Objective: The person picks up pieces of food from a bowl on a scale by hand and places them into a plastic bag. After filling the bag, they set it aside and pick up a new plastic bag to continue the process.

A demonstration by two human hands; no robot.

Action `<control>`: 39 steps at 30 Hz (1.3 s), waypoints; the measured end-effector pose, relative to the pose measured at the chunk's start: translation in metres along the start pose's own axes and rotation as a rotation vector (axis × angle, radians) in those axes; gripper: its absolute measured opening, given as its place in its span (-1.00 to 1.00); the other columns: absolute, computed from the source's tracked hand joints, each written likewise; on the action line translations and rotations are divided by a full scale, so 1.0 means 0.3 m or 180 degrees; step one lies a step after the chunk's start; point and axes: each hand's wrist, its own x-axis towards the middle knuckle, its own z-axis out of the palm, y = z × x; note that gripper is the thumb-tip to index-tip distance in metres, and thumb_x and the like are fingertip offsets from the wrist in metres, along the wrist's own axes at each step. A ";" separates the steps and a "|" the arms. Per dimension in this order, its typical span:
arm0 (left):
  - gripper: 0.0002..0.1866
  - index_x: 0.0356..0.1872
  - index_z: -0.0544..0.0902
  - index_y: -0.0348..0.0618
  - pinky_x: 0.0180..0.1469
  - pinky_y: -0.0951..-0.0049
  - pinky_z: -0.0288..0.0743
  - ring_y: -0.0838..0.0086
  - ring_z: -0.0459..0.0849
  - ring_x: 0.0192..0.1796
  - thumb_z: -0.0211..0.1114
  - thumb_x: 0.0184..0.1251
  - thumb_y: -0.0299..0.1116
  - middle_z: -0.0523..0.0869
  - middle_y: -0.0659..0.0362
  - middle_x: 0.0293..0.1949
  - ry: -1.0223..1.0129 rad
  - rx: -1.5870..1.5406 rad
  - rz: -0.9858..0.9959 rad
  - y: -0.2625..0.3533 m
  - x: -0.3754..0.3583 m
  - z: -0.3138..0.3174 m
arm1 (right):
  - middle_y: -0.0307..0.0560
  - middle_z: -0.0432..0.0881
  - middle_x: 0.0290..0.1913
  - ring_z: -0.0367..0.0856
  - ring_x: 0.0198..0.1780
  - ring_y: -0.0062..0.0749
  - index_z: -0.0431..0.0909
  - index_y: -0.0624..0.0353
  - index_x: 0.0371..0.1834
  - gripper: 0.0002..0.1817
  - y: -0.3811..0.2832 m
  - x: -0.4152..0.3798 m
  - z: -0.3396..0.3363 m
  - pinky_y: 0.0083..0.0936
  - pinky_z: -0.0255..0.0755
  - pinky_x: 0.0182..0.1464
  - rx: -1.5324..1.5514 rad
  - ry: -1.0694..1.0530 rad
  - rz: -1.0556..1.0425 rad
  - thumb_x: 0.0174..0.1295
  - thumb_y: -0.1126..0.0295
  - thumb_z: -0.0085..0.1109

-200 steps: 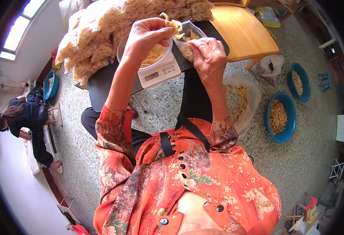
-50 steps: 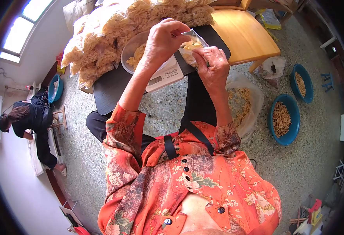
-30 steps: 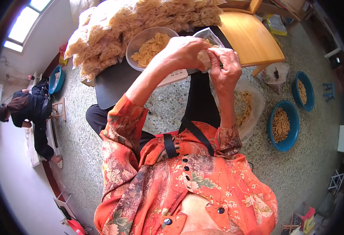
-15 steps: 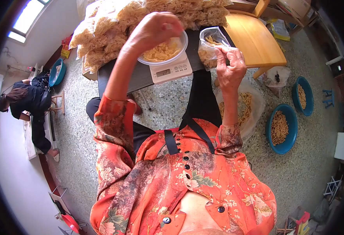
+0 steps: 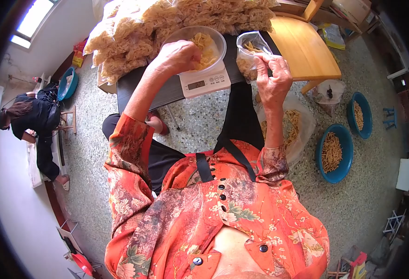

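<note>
My left hand point(image 5: 182, 56) reaches into a clear plastic bowl point(image 5: 222, 43), fingers curled down among yellowish dried strips point(image 5: 207, 51). Its fingertips are hidden, so what they hold cannot be made out. Under the bowl is a white digital scale point(image 5: 207, 84), its small display facing me. My right hand point(image 5: 273, 76) pinches the edge of a clear plastic bag point(image 5: 252, 38) between thumb and fingers. The bag stands upright with its mouth open and similar strips inside. Both scale and bag are on a dark table point(image 5: 155, 90).
Filled clear bags point(image 5: 134, 35) are piled behind the bowl. A wooden chair point(image 5: 302, 49) stands right of the table. On the floor are an open bag of strips point(image 5: 292, 128) and blue basins point(image 5: 335, 173) of stick-shaped pieces. Another person point(image 5: 39, 116) sits at far left.
My left hand has dropped from above the bowl into it, curling its fingers. Bowl and scale have shifted slightly. My right hand keeps its pinch on the bag.
</note>
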 end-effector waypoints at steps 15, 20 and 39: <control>-0.83 -0.11 0.74 -0.24 -0.34 0.61 0.55 0.66 0.64 -0.40 0.47 0.33 -0.47 0.74 0.27 -0.34 0.0387 -0.2319 -0.0694 -0.085 0.006 -0.057 | -0.10 0.76 -0.25 0.70 -0.19 -0.19 0.78 0.15 -0.28 -0.89 -0.002 -0.003 -0.002 -0.30 0.60 -0.09 0.0128 -0.0001 0.0164 0.15 0.44 0.50; -0.78 -0.05 0.73 -0.30 -0.42 0.70 0.53 0.63 0.69 -0.40 0.49 0.37 -0.44 0.78 0.18 -0.32 0.0615 -0.4869 -0.0856 -0.117 0.022 -0.047 | -0.11 0.76 -0.26 0.71 -0.20 -0.19 0.78 0.14 -0.28 -0.89 -0.006 -0.003 0.006 -0.29 0.60 -0.10 0.0070 0.0038 0.0070 0.15 0.45 0.50; -0.81 -0.03 0.70 -0.34 -0.28 0.58 0.64 0.47 0.76 -0.27 0.42 0.38 -0.58 0.80 0.06 -0.21 0.1724 -0.5053 -0.0427 -0.013 0.064 -0.166 | -0.08 0.76 -0.25 0.72 -0.18 -0.16 0.78 0.14 -0.25 -0.87 -0.020 -0.005 0.003 -0.29 0.61 -0.07 0.0136 -0.0024 0.0060 0.13 0.45 0.49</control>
